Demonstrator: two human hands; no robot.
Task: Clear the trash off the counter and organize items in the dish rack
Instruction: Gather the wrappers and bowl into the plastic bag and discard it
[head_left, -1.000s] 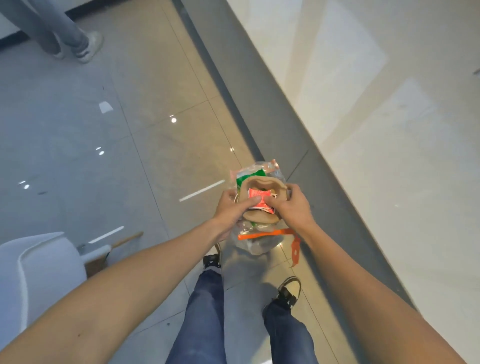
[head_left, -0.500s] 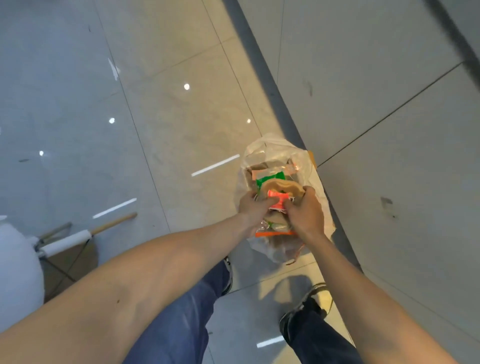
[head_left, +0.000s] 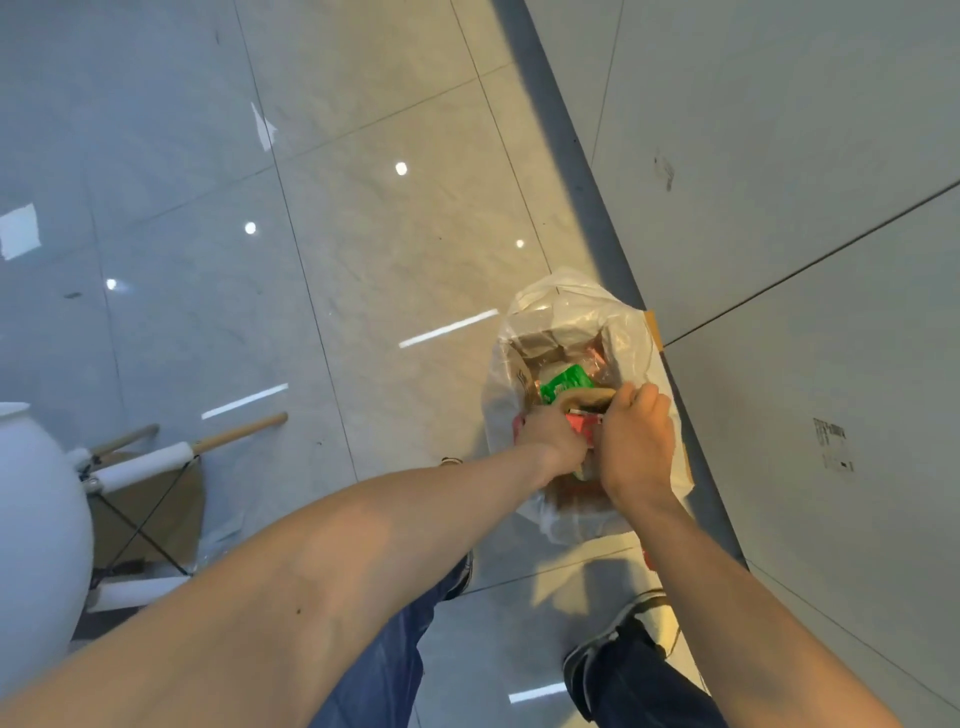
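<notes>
Item: trash bundle (head_left: 582, 410), a tan paper piece with red and green wrappers. Place: at the mouth of the clear plastic bag (head_left: 550, 306), which is standing on the tiled floor (head_left: 363, 234) against the grey baseboard (head_left: 587, 171), at about one o'clock from my feet.

Left hand (head_left: 553, 434): I am closing it on the bundle's near-left side, at nine o'clock of the bundle; the fingers are curled under and mostly hidden.

Right hand (head_left: 634, 441): I am closing it over the bundle's right side, at three o'clock, knuckles up, fingertips (head_left: 631, 392) hooked on the tan edge.

Bag contents: brown cardboard (head_left: 540, 345) at twelve o'clock inside, more wrappers beneath, not clearly readable.

Step in hand, as I judge it: I am pressing the trash down into the bag.

Method notes:
- I am keeping both hands inside the rim so nothing spills onto the floor.
- I am pushing straight down, not toward the wall, since the thin bag looks likely to tip or tear.
- I am letting go only once the bundle sits below the rim.

Also in view: white chair (head_left: 36, 519) at eight o'clock, well apart. Counter and dish rack: not in view.
</notes>
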